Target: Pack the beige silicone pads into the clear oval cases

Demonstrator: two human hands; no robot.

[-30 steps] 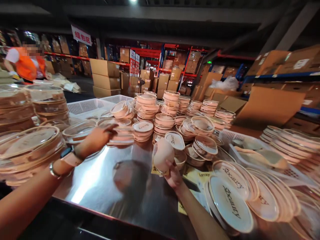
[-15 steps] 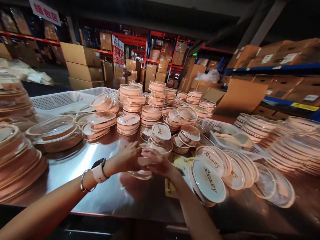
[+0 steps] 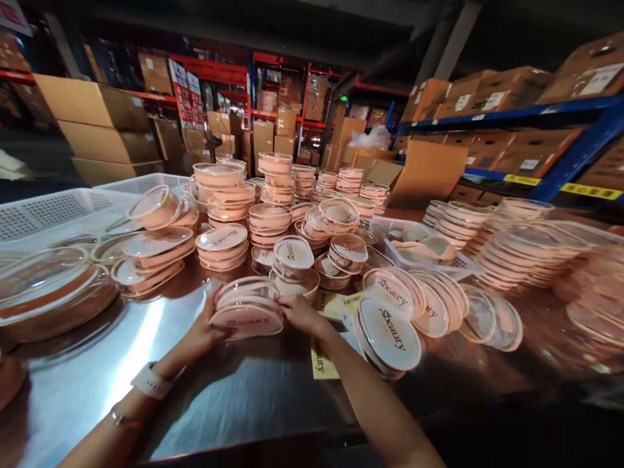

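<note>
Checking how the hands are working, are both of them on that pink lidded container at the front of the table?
Yes, the left hand and right hand grip opposite ends of the pink container.

Two hands [image 3: 207, 331] [image 3: 299, 313], two white baskets [image 3: 46, 211] [image 3: 455, 263], and pink lidded containers [image 3: 221, 246] too many to count.

The worktop [image 3: 160, 364] is polished metal, smooth and mirror-bright, throwing back a broad streak of light. The pink container [image 3: 246, 311] between the left hand [image 3: 205, 331] and the right hand [image 3: 299, 313] looks like glossy plastic, with a clear, shiny plastic lid. The white baskets [image 3: 58, 208] are perforated matt plastic. The yellow slips [image 3: 319, 361] seem thin matt paper. The boxes [image 3: 97, 123] behind are dull brown cardboard. The wrist strap [image 3: 151, 381] looks smooth, pale rubber.
</note>
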